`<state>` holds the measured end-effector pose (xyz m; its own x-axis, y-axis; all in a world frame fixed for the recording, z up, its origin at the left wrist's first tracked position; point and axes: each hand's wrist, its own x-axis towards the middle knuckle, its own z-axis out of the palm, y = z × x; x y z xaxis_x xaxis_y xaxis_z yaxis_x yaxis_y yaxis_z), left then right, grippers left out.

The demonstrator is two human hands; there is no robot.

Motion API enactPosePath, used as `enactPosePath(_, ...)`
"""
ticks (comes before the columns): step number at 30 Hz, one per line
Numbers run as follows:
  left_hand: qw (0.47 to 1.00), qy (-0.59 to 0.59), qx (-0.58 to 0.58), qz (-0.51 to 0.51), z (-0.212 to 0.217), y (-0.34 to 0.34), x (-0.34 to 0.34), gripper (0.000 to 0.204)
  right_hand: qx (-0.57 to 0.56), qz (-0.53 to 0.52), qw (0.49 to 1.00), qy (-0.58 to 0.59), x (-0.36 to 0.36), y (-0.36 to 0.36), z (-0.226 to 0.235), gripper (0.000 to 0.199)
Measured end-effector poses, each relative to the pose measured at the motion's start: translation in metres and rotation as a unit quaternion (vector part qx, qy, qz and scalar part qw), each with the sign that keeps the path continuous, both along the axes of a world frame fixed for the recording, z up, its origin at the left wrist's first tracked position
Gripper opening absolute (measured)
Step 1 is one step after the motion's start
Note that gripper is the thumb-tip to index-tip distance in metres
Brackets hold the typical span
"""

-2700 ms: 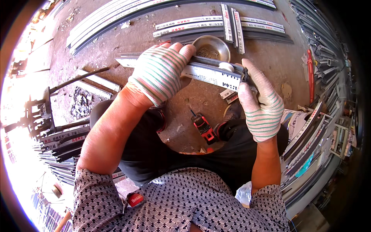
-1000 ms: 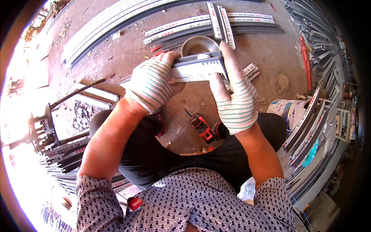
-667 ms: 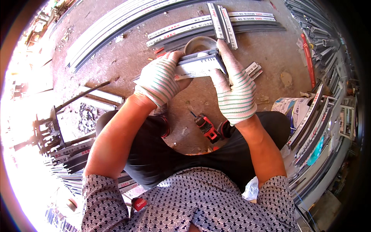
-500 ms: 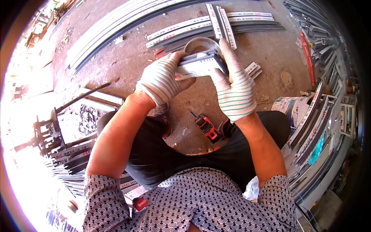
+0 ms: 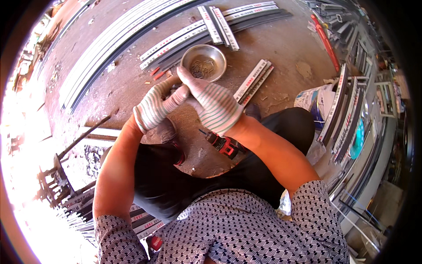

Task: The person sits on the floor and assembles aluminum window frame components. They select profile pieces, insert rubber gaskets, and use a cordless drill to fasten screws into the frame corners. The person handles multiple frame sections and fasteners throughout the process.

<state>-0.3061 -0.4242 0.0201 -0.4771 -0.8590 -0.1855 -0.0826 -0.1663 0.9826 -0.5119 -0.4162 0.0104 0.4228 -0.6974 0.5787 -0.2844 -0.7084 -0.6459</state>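
Note:
My left hand and my right hand, both in white knitted gloves with green stripes, meet in front of me. Between them is a short metal profile, mostly hidden; only a dark bit of it shows. The fingers of both hands are closed round it. Just beyond the hands stands a round metal bowl with many small screws or nails inside. Below the right hand, a red and black cordless drill with a bit fitted lies on the floor between my feet.
Short labelled profiles lie right of the bowl. Longer profiles lie beyond it, with two short ones across them. A red tool lies far right, near a white bucket. A dark metal stand is at left.
Both hands have moved left and closer together. The profile, broadly visible before, is now turned and mostly covered by the gloves. The bowl has come into fuller view as the head shifted.

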Motion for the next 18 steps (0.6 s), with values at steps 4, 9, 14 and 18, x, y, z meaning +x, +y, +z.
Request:
enactPosePath(4,0.999,0.009,0.044,-0.023,-0.013,-0.004,0.006,0.061,0.063,0.021,0.998,0.013,0.001,-0.002,-0.009,0.073)
enactPosePath(9,0.994,-0.052,0.096,-0.006,-0.037,-0.008,0.003,0.054,0.109,-0.011,0.989,0.104,0.009,0.0,-0.052,0.074)
enactPosePath(14,0.99,-0.032,0.134,0.041,-0.079,0.002,-0.002,0.053,0.251,0.037,0.965,0.059,0.012,-0.003,-0.087,0.051)
enactPosePath(18,0.985,-0.021,0.154,0.076,-0.105,0.012,-0.004,0.058,0.218,0.049,0.971,0.082,0.012,-0.002,-0.104,0.042)
